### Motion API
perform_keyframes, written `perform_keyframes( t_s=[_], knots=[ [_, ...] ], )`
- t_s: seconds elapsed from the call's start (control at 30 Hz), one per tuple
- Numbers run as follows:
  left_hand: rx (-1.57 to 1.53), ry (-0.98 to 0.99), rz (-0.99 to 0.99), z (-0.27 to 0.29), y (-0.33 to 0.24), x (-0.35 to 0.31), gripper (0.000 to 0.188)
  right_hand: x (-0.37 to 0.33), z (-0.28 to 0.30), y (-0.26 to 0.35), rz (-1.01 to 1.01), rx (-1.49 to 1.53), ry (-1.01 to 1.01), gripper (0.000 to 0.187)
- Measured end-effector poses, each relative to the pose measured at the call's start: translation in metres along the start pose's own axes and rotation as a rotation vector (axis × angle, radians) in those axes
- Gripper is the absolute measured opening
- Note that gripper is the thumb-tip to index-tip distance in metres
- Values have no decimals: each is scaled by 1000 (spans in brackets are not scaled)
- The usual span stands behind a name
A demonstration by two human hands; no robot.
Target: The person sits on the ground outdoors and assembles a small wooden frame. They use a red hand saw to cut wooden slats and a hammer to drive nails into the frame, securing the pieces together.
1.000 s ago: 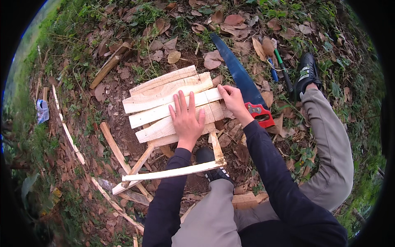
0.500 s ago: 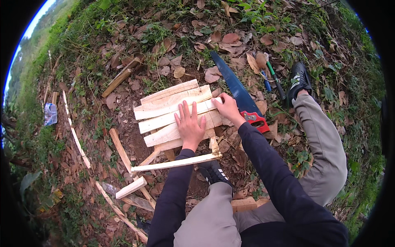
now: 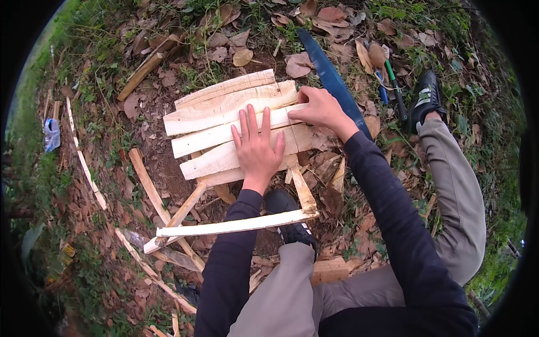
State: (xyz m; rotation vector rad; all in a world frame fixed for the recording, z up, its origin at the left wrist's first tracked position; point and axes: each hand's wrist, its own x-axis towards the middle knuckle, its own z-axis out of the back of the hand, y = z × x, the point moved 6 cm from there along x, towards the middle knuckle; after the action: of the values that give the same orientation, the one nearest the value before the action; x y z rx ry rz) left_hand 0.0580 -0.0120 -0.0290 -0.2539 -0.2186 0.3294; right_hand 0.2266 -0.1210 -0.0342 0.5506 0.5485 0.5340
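We have five or so pale, unpainted boards side by side across a wooden frame (image 3: 306, 196), low over the leafy ground in front of us. The top slat (image 3: 224, 90) is the farthest from us; next comes a wavy slat (image 3: 196, 117) with curving grain. The narrow slat (image 3: 205, 140) after it is straighter and whiter, and the broad slat (image 3: 213, 161) nearer to us bears a thin line across its right part. Their left ends are staggered, and small gaps show between some of them.

Our left hand (image 3: 259, 150) lies flat on the middle boards, its grip spread, fingers pointing away from us. Our right hand (image 3: 327, 112) has its grip pinching the right end of the narrow slat between thumb and forefinger.

On our side, two posts carry a pale bar (image 3: 196, 228), which crosses over our left sleeve (image 3: 227, 269). Beyond our right hand, a saw (image 3: 331, 73) lies on the leaves, its dark blue blade partly hidden by our wrist and sleeve.
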Motion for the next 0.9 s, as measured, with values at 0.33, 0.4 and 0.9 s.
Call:
perform_keyframes(
  t_s=[0.33, 0.4, 0.9],
  knots=[
    [-7, -1, 14, -1, 1, 3, 63, 30, -1, -7, -117, -25, 157, 52],
    [-2, -1, 19, 1, 3, 4, 63, 29, 0, -2, -112, -31, 171, 52],
    [18, 57, 29, -2, 2, 1, 66, -75, 41, -60, -188, 426, -452, 30]
  ],
)
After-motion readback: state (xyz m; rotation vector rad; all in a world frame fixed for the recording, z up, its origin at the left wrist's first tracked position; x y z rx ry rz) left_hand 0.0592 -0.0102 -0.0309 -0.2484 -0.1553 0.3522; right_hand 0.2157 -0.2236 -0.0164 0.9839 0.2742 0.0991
